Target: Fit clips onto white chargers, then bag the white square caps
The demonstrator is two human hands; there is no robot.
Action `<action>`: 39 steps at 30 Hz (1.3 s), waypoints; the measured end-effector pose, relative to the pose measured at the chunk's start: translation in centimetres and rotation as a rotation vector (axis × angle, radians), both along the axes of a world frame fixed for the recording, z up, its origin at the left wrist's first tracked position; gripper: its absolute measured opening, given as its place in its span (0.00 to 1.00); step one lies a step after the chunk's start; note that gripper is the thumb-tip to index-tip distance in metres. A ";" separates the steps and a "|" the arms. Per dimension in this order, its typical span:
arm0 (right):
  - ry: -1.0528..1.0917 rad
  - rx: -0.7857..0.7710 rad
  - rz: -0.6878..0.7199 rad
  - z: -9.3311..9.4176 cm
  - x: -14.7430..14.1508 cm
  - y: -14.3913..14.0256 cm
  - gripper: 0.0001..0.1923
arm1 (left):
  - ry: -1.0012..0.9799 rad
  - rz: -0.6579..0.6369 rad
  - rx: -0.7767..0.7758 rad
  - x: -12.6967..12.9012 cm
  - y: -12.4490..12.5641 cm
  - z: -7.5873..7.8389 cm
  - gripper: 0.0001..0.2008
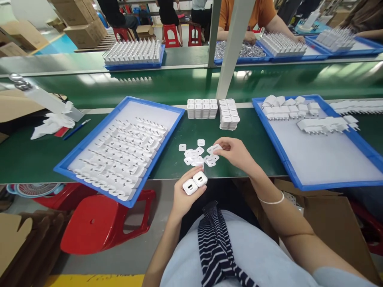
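With two white chargers (195,183) gripped in the closed left hand (185,197), the right hand (236,153) pinches a small label (214,148); alignment on a charger face presumably follows.

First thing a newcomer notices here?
Two white chargers gripped in the left hand at the bench edge, while the right hand touches a pile of small white caps. On the left, a blue tray holds rows of chargers.
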State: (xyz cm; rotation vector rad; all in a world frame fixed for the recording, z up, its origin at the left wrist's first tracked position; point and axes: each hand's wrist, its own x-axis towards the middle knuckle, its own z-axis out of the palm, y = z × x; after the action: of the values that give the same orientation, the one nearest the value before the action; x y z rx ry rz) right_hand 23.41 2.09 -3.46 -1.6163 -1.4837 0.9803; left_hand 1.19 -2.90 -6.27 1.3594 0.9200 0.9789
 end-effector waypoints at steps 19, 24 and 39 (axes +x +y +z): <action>0.299 0.109 -0.057 2.0 1.6 -9.6 0.16 | 0.267 0.067 0.431 4.3 -0.7 4.1 0.23; 0.565 0.098 0.019 2.9 0.3 -10.7 0.16 | 0.286 0.048 0.625 4.3 -0.5 4.4 0.26; 0.769 0.006 0.016 3.4 -0.4 -11.0 0.13 | 0.276 -0.009 0.704 4.8 -1.8 5.2 0.26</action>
State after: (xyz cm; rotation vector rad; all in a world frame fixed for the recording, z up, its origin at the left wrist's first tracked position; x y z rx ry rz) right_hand 23.01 -8.95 -0.03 -1.0258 -0.9573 1.3949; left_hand 6.03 -4.74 -1.04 2.1290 0.7933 1.1842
